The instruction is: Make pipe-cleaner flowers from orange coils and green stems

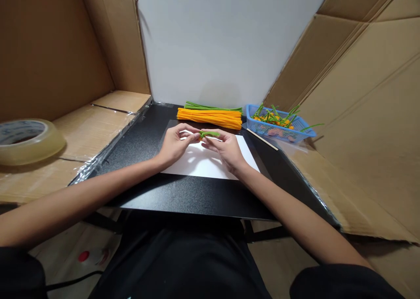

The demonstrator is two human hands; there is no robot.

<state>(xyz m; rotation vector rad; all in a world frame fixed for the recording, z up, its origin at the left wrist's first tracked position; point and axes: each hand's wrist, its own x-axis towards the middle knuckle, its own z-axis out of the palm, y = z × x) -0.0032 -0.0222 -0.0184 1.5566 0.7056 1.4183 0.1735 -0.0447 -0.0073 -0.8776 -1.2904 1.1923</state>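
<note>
Both hands meet over a white sheet (210,165) lying on the black table. Between them is a small green pipe cleaner piece (210,134) with a bit of orange at its left end. My left hand (175,143) pinches that left end between thumb and fingertips. Fingers of my right hand (228,149) are closed on the green part, which lies along the index finger. Just beyond the hands lie a bundle of orange pipe cleaners (210,117) and, behind it, a bundle of green pipe cleaners (213,107).
A blue plastic basket (303,135) at the right back holds several orange and green pieces. Beside it lies a thin wooden stick (262,139). A big tape roll (49,143) rests on cardboard at left. Cardboard walls flank the table (193,198). A red-capped bottle (92,256) is on the floor.
</note>
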